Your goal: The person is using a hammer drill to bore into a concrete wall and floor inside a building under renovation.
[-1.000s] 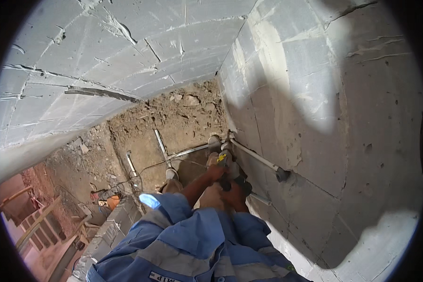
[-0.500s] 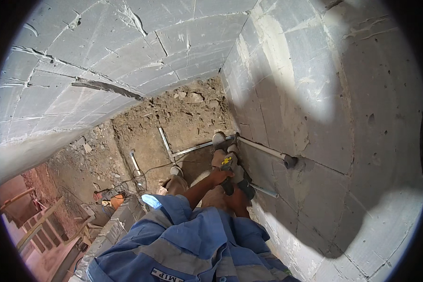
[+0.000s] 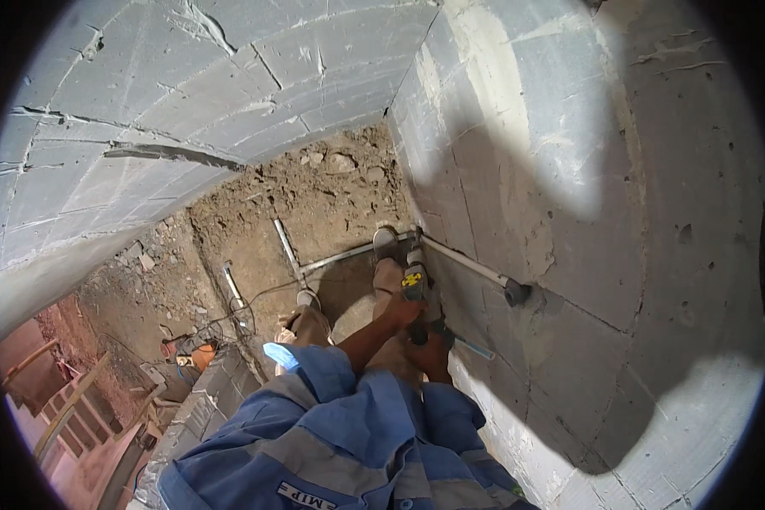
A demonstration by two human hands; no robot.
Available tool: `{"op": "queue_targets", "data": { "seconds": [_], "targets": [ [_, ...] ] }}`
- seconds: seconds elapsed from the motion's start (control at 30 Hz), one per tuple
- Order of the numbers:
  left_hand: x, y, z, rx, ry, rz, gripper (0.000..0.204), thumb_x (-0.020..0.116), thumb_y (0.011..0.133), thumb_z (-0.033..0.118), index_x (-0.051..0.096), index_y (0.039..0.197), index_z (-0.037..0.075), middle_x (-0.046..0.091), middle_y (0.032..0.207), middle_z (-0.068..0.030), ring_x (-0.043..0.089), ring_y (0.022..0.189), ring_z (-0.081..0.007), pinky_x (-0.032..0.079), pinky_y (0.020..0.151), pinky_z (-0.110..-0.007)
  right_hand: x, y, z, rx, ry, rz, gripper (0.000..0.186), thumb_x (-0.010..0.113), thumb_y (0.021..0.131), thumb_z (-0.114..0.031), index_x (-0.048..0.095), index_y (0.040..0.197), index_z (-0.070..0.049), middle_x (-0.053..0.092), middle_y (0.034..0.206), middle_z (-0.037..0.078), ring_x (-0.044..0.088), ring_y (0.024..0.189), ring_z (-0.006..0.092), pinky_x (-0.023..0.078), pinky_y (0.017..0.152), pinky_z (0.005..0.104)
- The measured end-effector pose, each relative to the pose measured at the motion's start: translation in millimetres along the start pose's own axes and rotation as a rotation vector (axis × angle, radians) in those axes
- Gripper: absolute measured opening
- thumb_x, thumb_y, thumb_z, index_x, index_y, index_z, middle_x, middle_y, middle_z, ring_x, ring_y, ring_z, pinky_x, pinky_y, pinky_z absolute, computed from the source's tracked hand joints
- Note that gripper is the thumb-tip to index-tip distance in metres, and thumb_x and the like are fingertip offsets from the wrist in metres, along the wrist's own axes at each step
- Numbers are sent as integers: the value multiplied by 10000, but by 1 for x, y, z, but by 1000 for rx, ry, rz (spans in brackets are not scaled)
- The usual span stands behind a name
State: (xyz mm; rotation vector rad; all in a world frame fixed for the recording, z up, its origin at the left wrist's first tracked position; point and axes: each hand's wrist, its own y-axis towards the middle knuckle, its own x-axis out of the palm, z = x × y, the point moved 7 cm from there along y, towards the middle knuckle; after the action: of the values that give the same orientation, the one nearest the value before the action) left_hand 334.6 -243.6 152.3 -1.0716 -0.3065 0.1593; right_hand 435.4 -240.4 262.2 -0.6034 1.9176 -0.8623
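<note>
The landmark here is the long grey pipe [image 3: 467, 262], which goes along the foot of the right block wall [image 3: 561, 255] and ends in a dark fitting [image 3: 516, 293]. The power tool [image 3: 415, 293], dark with a yellow patch on its upper side, is just to the left of this grey pipe, between it and the person's right leg [image 3: 388, 279]. The front end of the tool points away from the person, to the far end of the grey pipe; whether it touches anything there, one cannot tell.

The left hand [image 3: 405, 313] is clamped on the body of the tool, to the left of the grey pipe and nearer to the person. The right hand [image 3: 433, 354] is clamped on the rear part, also nearer to the person than the grey pipe; its fingers are partly hidden.

At the far end of the grey pipe, a pale floor pipe [image 3: 340, 257] goes off to the left and meets a branch pipe [image 3: 286, 244]. A short pipe [image 3: 234, 287] and a dark cable [image 3: 268, 292] lie farther left of the grey pipe. Well to its left, near a low block wall [image 3: 208, 399], is an orange object [image 3: 202, 356].
</note>
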Motion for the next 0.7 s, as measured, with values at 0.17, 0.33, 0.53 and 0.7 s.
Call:
{"op": "queue_targets", "data": {
  "seconds": [0.17,0.33,0.53,0.7],
  "targets": [
    [2,-7,13,24,-19,-33,278,714,708,208,653,804,-46,656,726,-102,627,630,-209,487,589,-338,-3,1,3,-25,33,3,553,687,704,-289,582,1198,-64,657,1055,213,626,1026,371,480,891,436],
    [1,-25,13,-27,-77,-14,231,711,704,185,654,789,-22,654,718,-101,619,611,-190,482,579,-331,4,1,19,-110,5,-19,545,688,704,-278,583,1192,-59,667,1040,203,636,1018,361,486,881,429],
    [-5,-40,23,-27,-110,34,203,707,703,157,643,766,-24,644,702,-98,616,602,-188,478,565,-335,8,2,22,-123,-5,7,549,707,694,-289,590,1180,-63,672,1041,189,640,1021,346,490,879,422],
    [-9,-50,12,-91,-153,86,272,746,677,178,667,843,-23,665,760,-111,638,640,-189,501,603,-326,14,-1,30,-79,-42,-127,673,739,684,-341,551,1277,-82,663,1082,200,634,1041,346,489,896,415]
  ]
}}
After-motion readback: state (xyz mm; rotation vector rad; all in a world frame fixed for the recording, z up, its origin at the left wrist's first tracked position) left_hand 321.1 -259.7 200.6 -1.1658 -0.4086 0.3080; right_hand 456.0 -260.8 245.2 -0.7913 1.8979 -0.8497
